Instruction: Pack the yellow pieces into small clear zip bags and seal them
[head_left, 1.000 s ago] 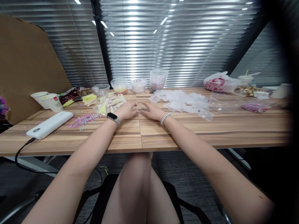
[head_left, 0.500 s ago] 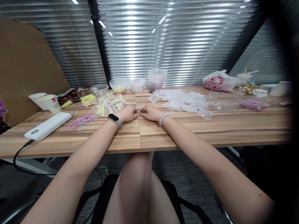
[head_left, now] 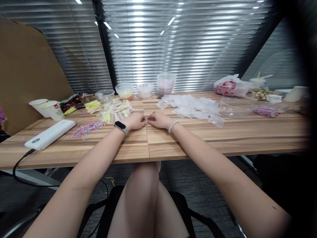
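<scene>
Near the middle of the wooden table [head_left: 168,142], my left hand [head_left: 135,121] and my right hand [head_left: 158,119] rest with fingertips almost meeting over the seam. The fingers of both are curled in a pinch around something tiny that I cannot make out. To the left of my left hand lies a loose pile of small pastel clips or links [head_left: 88,129]. Clear packets with yellow and cream strips [head_left: 115,111] are just behind it. Beyond my right hand spreads a heap of clear plastic bags [head_left: 192,105].
A white power bank [head_left: 51,134] with a black cable lies at left, before two paper cups [head_left: 55,110]. Clear tubs [head_left: 125,91] and a stack of clear cups [head_left: 166,84] line the back. At right are a clear container [head_left: 235,107] and a red-and-white plastic bag [head_left: 231,86].
The fingertips shift very slightly while both hands stay in the same spot. The whole view drifts a little to the left; nothing else on the table has visibly moved.
</scene>
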